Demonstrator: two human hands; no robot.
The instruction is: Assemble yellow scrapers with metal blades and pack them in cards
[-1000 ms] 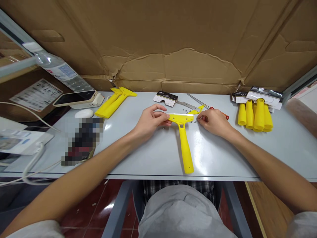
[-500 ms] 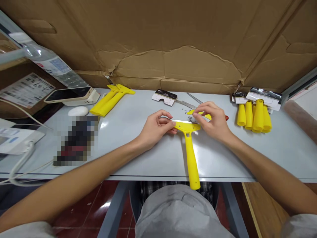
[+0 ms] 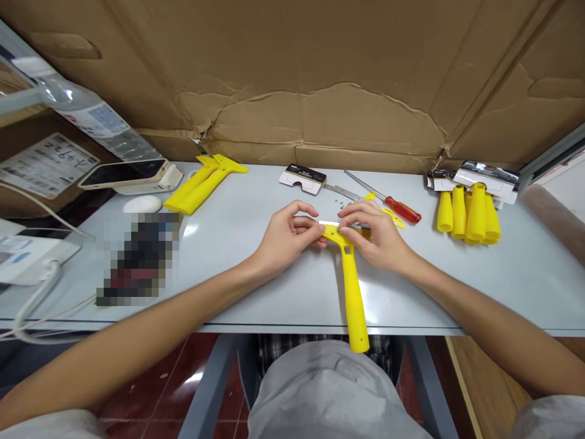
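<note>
While left hand (image 3: 290, 235) pinches yellow scraper (image 3: 354, 299) mid-frame, right hand (image 3: 379, 238) partly blocks its head, grip unclear; red-handled screwdriver (image 3: 403, 210) right of centre.

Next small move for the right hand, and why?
Probably press its fingertips lightly onto the scraper head: the right hand is already there, and the left hand steadies the yellow scraper by the head's other end. Whether the right fingers hold a small part, I can't tell.
</note>
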